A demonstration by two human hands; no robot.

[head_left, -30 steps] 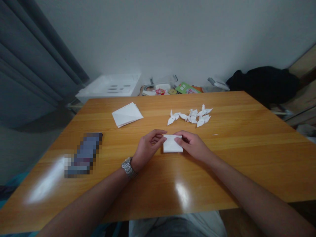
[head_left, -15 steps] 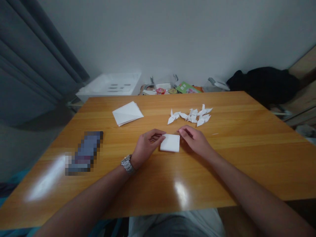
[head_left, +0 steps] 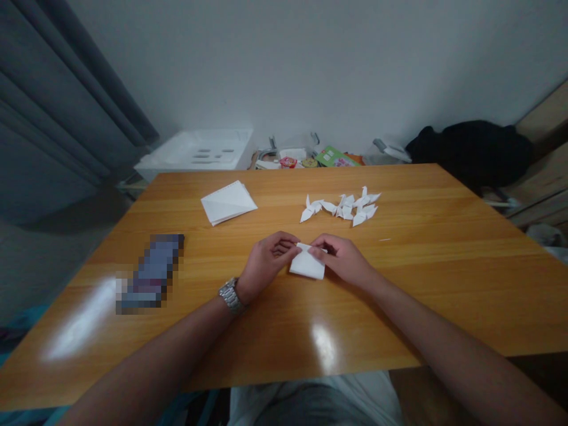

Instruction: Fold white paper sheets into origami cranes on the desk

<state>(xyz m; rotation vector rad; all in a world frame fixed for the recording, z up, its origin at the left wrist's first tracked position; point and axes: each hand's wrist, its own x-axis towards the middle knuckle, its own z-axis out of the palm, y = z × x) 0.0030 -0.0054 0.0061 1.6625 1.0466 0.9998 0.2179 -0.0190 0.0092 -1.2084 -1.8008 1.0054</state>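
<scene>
A small folded square of white paper (head_left: 307, 266) is between my hands near the middle of the table. My left hand (head_left: 271, 257) pinches its upper left corner with thumb and fingers. My right hand (head_left: 339, 254) grips the upper right side, thumb lying on top of the sheet and fingers behind it. Part of the paper's far edge is hidden by my fingers. Just beyond it lie several white folded-paper birds (head_left: 344, 207), their wings touching in a cluster. Farther left rests a stack of white paper sheets (head_left: 228, 203).
On the left of the wooden table (head_left: 266, 331) lies a phone (head_left: 155, 272), blurred out. Behind the far edge stand a white foam tray (head_left: 213, 148) and assorted items with a green packet (head_left: 335, 157). A dark cloth heap (head_left: 470, 151) sits at the back right.
My right hand has moved left onto the paper and now grips it. The paper has tilted slightly, its near right corner lower. My left hand keeps hold of its corner.
</scene>
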